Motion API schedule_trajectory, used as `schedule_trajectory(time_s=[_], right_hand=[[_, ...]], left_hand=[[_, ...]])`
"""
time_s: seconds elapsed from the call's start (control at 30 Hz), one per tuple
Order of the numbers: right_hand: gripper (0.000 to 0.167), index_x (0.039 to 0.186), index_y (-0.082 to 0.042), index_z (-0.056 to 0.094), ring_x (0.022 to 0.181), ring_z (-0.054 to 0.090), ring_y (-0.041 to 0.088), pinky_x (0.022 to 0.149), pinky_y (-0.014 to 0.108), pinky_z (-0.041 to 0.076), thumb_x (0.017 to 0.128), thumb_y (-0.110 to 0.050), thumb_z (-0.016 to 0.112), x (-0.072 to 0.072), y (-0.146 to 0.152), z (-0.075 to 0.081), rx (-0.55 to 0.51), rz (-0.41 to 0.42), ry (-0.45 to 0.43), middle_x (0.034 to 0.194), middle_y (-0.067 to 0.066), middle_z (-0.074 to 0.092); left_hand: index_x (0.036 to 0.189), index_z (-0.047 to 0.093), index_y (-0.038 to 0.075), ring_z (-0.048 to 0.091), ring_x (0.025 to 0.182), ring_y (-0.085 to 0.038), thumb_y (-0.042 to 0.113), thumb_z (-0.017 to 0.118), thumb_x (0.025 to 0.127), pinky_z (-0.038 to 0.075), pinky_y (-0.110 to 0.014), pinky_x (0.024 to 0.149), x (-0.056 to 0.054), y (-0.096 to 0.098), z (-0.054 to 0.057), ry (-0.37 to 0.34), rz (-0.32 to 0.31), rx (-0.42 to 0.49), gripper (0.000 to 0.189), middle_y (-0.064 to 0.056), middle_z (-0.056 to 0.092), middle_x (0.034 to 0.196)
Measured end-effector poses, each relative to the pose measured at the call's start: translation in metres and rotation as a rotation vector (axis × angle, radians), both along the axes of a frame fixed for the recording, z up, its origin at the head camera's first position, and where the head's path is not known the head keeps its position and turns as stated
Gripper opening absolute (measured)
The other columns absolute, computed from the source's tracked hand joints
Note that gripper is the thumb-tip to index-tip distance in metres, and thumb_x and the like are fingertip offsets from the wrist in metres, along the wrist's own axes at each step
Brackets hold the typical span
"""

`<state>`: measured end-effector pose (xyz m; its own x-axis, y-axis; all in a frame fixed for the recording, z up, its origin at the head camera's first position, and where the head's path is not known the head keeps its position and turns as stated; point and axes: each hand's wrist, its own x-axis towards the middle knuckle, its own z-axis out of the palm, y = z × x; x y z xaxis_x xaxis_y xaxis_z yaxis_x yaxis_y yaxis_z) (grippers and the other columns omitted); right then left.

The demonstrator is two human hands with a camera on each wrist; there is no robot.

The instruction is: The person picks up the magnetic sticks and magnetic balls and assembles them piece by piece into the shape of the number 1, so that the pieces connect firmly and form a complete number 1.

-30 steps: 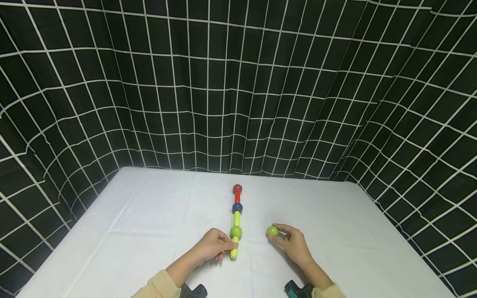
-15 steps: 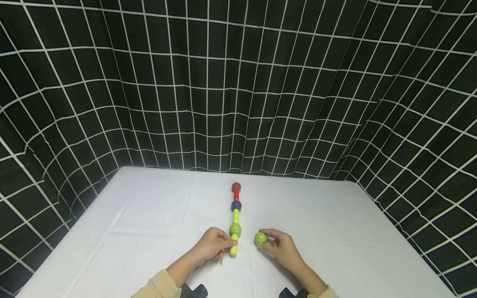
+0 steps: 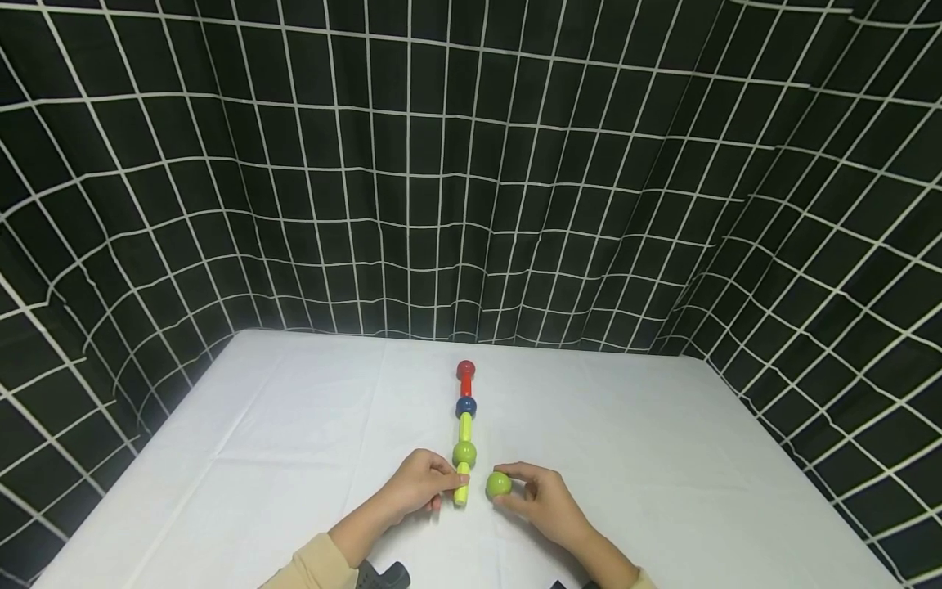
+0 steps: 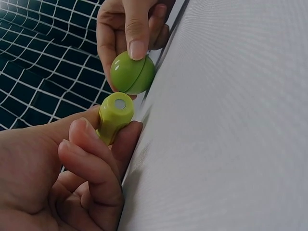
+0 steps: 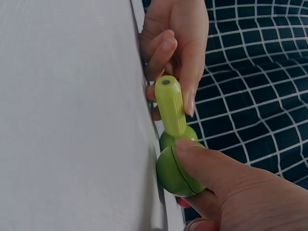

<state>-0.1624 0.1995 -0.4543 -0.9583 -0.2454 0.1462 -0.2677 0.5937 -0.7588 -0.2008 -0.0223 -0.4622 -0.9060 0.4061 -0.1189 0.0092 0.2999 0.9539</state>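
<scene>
A straight chain of toy building balls and rods lies on the white table, with a red ball (image 3: 466, 370), red rod (image 3: 466, 385), blue ball (image 3: 466, 406), yellow-green rod (image 3: 465, 427) and green ball (image 3: 464, 453). At its near end is a second yellow-green rod (image 3: 460, 496), pinched between thumb and fingers of my left hand (image 3: 421, 483). A small silvery disc (image 4: 120, 104) shows in that rod's free end in the left wrist view. My right hand (image 3: 546, 503) pinches a loose green ball (image 3: 498, 484), just right of the rod and apart from it. A seam runs round this ball.
A white cloth covers the table (image 3: 309, 409). Behind it and along both sides hangs a black curtain (image 3: 456, 204) with a white grid. Dark wrist gear (image 3: 383, 576) shows by the left sleeve at the bottom edge.
My right hand has brought the loose green ball leftward and nearer to me, close to the rod. The chain has shifted slightly away from me, with my left hand still pinching its near rod.
</scene>
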Motion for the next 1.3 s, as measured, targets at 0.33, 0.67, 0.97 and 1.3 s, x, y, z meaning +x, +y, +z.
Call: schedule_trajectory(time_s=[0.33, 0.67, 0.97, 1.3], right_hand=[[0.039, 0.108, -0.008, 0.068, 0.043, 0.032, -0.003, 0.040, 0.013, 0.031, 0.075, -0.028, 0.076, 0.005, -0.005, 0.005, 0.014, 0.060, -0.055, 0.077, 0.000, 0.066], [0.041, 0.106, -0.008, 0.069, 0.051, 0.037, -0.004, 0.047, 0.016, 0.038, 0.073, -0.031, 0.076, 0.010, -0.012, 0.006, 0.016, 0.140, -0.006, 0.095, 0.006, 0.071], [0.041, 0.106, -0.006, 0.069, 0.052, 0.036, -0.005, 0.047, 0.015, 0.038, 0.072, -0.030, 0.076, 0.015, -0.019, 0.007, -0.012, 0.188, 0.023, 0.099, 0.004, 0.071], [0.040, 0.105, -0.007, 0.069, 0.043, 0.029, -0.006, 0.041, 0.012, 0.029, 0.073, -0.029, 0.077, 0.019, -0.024, 0.006, -0.036, 0.170, -0.023, 0.062, -0.004, 0.053]], left_hand=[[0.081, 0.067, 0.001, 0.039, 0.035, 0.000, 0.028, 0.069, 0.082, 0.031, -0.013, 0.036, 0.001, -0.002, 0.002, 0.020, -0.021, 0.008, 0.027, 0.006, 0.050, 0.047], [0.082, 0.067, -0.001, 0.040, 0.036, 0.000, 0.028, 0.069, 0.082, 0.031, -0.013, 0.036, 0.001, -0.002, 0.002, 0.025, -0.020, 0.014, 0.029, 0.006, 0.051, 0.048], [0.082, 0.067, -0.001, 0.039, 0.035, 0.000, 0.028, 0.070, 0.081, 0.031, -0.013, 0.036, 0.001, -0.002, 0.002, 0.013, -0.013, 0.010, 0.029, 0.006, 0.050, 0.047], [0.080, 0.069, 0.001, 0.038, 0.034, 0.001, 0.028, 0.069, 0.081, 0.031, -0.013, 0.036, 0.000, -0.003, 0.001, 0.026, -0.036, 0.020, 0.028, 0.006, 0.051, 0.046]])
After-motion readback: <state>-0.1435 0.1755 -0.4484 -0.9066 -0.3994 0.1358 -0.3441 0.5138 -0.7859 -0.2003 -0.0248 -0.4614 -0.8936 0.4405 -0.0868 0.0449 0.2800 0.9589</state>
